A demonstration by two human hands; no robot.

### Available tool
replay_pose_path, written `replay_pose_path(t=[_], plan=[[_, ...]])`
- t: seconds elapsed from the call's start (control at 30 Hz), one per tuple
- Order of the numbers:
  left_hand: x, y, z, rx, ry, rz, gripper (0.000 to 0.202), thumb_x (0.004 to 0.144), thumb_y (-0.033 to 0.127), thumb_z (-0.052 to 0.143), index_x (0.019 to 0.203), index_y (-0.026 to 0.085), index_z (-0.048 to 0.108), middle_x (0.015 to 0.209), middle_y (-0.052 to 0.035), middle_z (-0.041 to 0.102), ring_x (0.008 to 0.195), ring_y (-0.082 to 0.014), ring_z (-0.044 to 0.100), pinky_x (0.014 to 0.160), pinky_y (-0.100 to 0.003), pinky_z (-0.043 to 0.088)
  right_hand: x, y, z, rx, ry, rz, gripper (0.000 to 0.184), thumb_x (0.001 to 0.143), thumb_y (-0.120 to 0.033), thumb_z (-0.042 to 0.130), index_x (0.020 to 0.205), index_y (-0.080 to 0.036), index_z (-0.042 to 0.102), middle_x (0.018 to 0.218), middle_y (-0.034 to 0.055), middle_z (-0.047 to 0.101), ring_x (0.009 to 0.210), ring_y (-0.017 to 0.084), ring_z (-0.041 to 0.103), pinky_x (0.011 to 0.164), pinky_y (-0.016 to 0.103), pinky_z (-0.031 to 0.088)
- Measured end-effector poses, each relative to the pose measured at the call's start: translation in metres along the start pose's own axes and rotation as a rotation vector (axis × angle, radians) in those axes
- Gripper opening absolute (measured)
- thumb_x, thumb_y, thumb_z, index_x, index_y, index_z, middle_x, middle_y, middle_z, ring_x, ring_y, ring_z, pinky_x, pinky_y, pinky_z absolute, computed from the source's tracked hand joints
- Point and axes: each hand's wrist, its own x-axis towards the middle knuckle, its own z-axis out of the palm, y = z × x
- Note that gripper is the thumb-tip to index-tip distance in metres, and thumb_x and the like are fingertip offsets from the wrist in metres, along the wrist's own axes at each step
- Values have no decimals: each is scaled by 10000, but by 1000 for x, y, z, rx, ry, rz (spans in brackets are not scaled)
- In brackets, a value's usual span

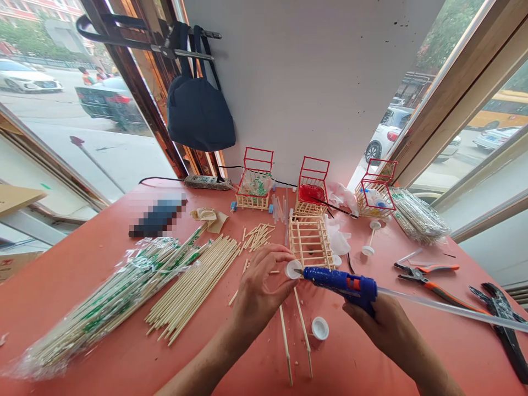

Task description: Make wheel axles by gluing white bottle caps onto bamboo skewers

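My right hand grips a blue hot glue gun with a long clear glue stick sticking out of its back. Between the fingers of my left hand is a white bottle cap, and the gun's nozzle meets it. Just beyond, a small cart frame made of wooden sticks lies on the table, two long sticks reaching toward me. A second white cap rests below the gun.
Three small stick carts with red trim stand along the back. Bundled sticks and a plastic-wrapped pack lie left, short cut sticks mid-table. At right are orange-handled pliers, a black tool and a cap-and-stick axle.
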Motion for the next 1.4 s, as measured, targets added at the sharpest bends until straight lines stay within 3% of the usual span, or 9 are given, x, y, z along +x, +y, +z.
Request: replay_pose_path(t=[0.67, 1.4], plan=[[-1, 1, 1, 16, -13, 14, 261, 848, 142, 792, 1065, 231, 678, 1145, -80, 716, 1112, -260, 675, 980, -420, 535, -1, 2, 2, -6, 4, 18, 281, 930, -445, 566, 821, -227, 707, 546, -22, 579, 509, 191, 562, 544, 296, 537], [-1, -1, 1, 10, -6, 15, 249, 864, 153, 781, 1075, 228, 670, 1157, -82, 711, 1135, -257, 660, 984, -402, 518, 0, -1, 1, -18, 1, -19, 320, 925, -435, 554, 683, -229, 594, 547, -10, 597, 475, 176, 538, 493, 283, 506]])
